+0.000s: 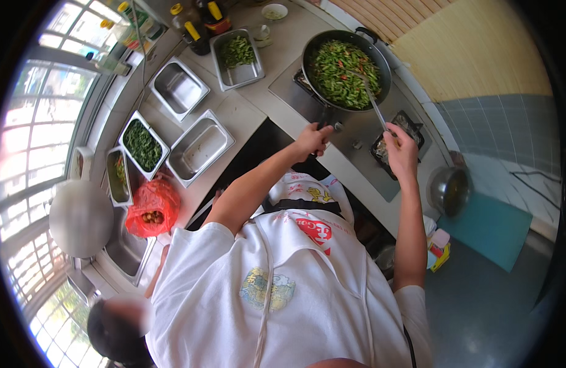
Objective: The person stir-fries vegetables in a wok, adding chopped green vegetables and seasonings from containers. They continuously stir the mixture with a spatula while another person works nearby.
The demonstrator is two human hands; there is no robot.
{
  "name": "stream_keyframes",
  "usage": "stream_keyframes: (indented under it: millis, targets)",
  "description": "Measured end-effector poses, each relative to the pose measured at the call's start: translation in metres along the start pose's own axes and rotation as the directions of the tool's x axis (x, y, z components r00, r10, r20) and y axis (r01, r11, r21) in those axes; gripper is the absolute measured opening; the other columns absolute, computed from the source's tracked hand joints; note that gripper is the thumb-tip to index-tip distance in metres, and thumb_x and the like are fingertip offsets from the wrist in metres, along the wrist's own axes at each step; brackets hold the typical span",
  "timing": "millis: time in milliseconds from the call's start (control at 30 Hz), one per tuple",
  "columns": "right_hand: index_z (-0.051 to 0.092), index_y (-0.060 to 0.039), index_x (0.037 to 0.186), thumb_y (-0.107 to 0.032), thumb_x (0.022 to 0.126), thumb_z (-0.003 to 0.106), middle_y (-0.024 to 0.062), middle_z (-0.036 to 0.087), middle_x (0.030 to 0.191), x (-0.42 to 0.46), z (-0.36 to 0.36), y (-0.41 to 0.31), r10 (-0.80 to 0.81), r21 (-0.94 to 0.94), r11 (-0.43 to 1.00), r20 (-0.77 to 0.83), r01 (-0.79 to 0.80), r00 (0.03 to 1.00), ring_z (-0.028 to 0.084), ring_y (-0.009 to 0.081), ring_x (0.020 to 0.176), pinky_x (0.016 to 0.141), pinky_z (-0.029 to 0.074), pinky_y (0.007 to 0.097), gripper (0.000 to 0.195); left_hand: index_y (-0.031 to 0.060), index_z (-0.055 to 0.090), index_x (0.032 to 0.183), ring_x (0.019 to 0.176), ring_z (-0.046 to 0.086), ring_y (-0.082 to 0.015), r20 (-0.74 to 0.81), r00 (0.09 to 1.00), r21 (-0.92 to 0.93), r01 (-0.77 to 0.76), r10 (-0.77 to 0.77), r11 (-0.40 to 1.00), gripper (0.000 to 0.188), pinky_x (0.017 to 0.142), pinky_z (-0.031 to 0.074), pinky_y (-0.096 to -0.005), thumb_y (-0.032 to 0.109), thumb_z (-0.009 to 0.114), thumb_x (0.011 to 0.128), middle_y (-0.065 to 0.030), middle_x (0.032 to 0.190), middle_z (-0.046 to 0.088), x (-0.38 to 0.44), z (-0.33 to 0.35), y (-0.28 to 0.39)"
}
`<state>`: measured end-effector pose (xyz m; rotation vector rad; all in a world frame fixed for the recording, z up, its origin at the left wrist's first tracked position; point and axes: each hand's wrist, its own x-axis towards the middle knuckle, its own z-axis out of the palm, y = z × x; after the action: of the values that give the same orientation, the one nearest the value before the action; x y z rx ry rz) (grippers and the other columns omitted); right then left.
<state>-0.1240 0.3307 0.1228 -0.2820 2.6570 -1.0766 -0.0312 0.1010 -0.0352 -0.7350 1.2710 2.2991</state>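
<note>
A deep wok-style pan (pixel 384 69) sits on the stove's far burner, filled with chopped green vegetables (pixel 345 76) and some red pieces. My left hand (pixel 312 141) is shut around the pan's dark handle (pixel 325 118) at the stove's front edge. In my right hand (pixel 400 154) is the shaft of a metal ladle or spatula (pixel 376 109), slanting over the rim. Its working end is partly sunk among the vegetables, so its shape cannot be told.
Metal food pans (pixel 201 149) stand on the left counter, some holding chopped greens (pixel 142 145). A red plastic bag (pixel 152 207) sits beside the sink (pixel 128 248). Another person (pixel 119 329) is at lower left. A metal bowl (pixel 450 191) and teal board (pixel 490 230) lie right, past the near burner (pixel 398 142).
</note>
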Motion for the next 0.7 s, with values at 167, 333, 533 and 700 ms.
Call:
stream_keyframes:
  millis: [167,333,533,700]
  targets:
    - [0.070,-0.0019,0.127,-0.019,0.100,0.069,0.0043,0.069,0.085,0.014,0.017,0.060,-0.022,0.106,0.994,-0.094,0.032,0.995,0.062,0.0079,0.075,0.069,0.050,0.0266,0.032,-0.0022,0.069,0.095,0.069,0.073,-0.0252,-0.193,0.959,0.434,-0.108,0.210,0.894,0.068,0.061,0.058,-0.0396,0.059,0.044,0.107,-0.0158,0.079,0.070,-0.013,-0.005,0.020]
    - [0.070,-0.0011,0.127,-0.013,0.099,0.070,0.0017,0.069,0.089,0.011,0.029,0.077,0.000,0.188,0.982,-0.081,0.015,0.997,0.062,0.0076,0.077,0.069,0.049,0.0252,0.031,0.0021,0.072,0.104,0.093,0.074,-0.0335,-0.529,0.576,0.813,0.554,0.623,0.179,0.019,0.075,0.062,-0.0412,0.015,0.063,0.092,-0.0175,0.101,0.073,0.016,-0.173,0.007]
    - [0.068,-0.0014,0.130,-0.014,0.100,0.069,0.0003,0.065,0.083,0.009,0.014,0.052,0.045,0.153,0.988,-0.049,-0.037,0.998,0.056,0.0064,0.072,0.066,0.046,0.0243,0.032,0.0084,0.078,0.095,0.091,0.077,-0.0301,-0.612,0.490,0.733,0.647,0.621,0.211,0.019,0.074,0.063,-0.0385,0.010,0.059,0.095,-0.0153,0.099,0.077,0.052,-0.255,0.010]
    - [0.068,-0.0045,0.132,-0.020,0.102,0.068,-0.0047,0.057,0.076,0.011,0.011,0.036,0.041,0.200,0.980,-0.084,-0.024,0.996,0.049,0.0032,0.065,0.057,0.037,0.0213,0.033,0.0088,0.078,0.085,0.085,0.076,-0.0323,-0.566,0.508,0.778,0.590,0.649,0.217,0.013,0.076,0.062,-0.0420,0.011,0.065,0.088,-0.0150,0.087,0.077,0.054,-0.265,0.000]
